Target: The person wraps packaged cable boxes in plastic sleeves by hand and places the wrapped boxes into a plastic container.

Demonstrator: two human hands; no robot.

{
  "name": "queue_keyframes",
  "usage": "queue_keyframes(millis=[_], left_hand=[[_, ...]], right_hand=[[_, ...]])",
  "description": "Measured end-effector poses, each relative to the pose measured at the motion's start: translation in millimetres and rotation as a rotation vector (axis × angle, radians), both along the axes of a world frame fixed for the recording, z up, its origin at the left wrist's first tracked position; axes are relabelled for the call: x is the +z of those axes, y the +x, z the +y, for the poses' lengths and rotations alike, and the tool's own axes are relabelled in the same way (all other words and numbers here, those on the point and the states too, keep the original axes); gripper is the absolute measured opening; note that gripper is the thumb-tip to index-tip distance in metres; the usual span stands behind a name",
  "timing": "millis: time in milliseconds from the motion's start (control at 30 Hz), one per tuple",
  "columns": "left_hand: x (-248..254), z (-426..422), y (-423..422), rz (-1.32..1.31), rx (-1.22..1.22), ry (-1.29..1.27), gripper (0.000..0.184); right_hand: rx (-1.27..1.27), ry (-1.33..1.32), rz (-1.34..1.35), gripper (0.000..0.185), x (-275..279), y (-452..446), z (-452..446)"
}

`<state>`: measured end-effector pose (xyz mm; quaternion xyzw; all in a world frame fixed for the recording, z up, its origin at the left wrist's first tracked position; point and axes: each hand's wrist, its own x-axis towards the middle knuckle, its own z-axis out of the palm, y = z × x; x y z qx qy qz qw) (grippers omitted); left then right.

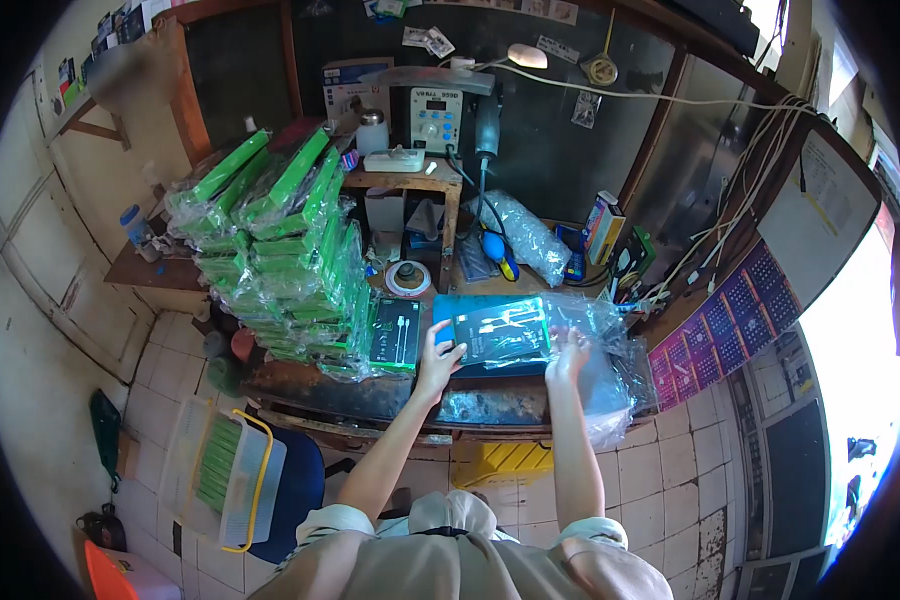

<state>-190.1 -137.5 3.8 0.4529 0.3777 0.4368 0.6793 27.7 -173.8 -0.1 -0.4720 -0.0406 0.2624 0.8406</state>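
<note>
While our left hand (438, 362) has its fingers closed on the left edge of a plastic-wrapped cable box (505, 332), our right hand (568, 355) is at its right edge, fingers loosely curled; we cannot tell whether they grip it. We have the box over a blue mat (443, 304) on the workbench (475, 406), between stacked green packs (305, 245) and crumpled clear plastic (615, 365).

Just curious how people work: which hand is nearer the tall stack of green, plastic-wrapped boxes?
Left. The left hand is right of the stack; the right hand is farther right.
</note>
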Motion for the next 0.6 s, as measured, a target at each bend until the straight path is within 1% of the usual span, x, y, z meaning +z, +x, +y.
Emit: queue_keyframes(millis=[33,67,100,167,233,300,333,367,400,433,500,533,567,600], left_hand=[[-6,1,-6,-0.021,-0.006,-0.018,0.054],[-12,2,-11,-0.023,-0.006,-0.019,0.054],[-17,1,-17,-0.017,-0.008,-0.051,0.053],[-23,-1,-20,-0.012,-0.014,-0.083,0.052],[-28,-3,-22,0.014,0.011,-0.106,0.052],[-37,-2,-19,0.022,0.046,-0.089,0.052],[-44,0,-18,0.087,0.043,-0.057,0.051],[-50,2,-17,0.153,0.039,-0.025,0.051],[-52,2,-18,0.156,0.037,-0.036,0.052],[-65,4,-16,0.154,0.033,-0.036,0.052],[-88,11,-11,0.383,0.144,0.287,0.057],[-68,2,-9,0.609,0.215,0.467,0.066],[-48,-3,-8,0.606,0.21,0.467,0.066],[-26,-6,-6,0.497,0.171,0.507,0.07]], right_hand=[[-0.016,0.068,0.04,0.018,6,7,-3],[0.013,0.136,-0.065,0.016,13,13,-8],[0.013,0.136,-0.068,0.016,19,21,-11],[0.049,0.136,-0.278,0.015,33,31,-17],[0.031,0.14,-0.283,0.013,49,31,-19],[0.103,0.078,-0.38,0.017,63,30,-22],[0.142,0.074,-0.389,0.019,70,26,-24],[0.138,0.073,-0.391,0.019,76,23,-26],[0.198,0.03,-0.442,0.019,82,19,-28],[0.258,-0.014,-0.492,0.019,84,17,-29],[0.284,0.028,-0.492,0.018,84,12,-30],[0.325,-0.027,-0.536,0.018,89,8,-32],[0.365,-0.084,-0.579,0.018,92,4,-33],[0.389,-0.074,-0.574,0.017,91,2,-33]])
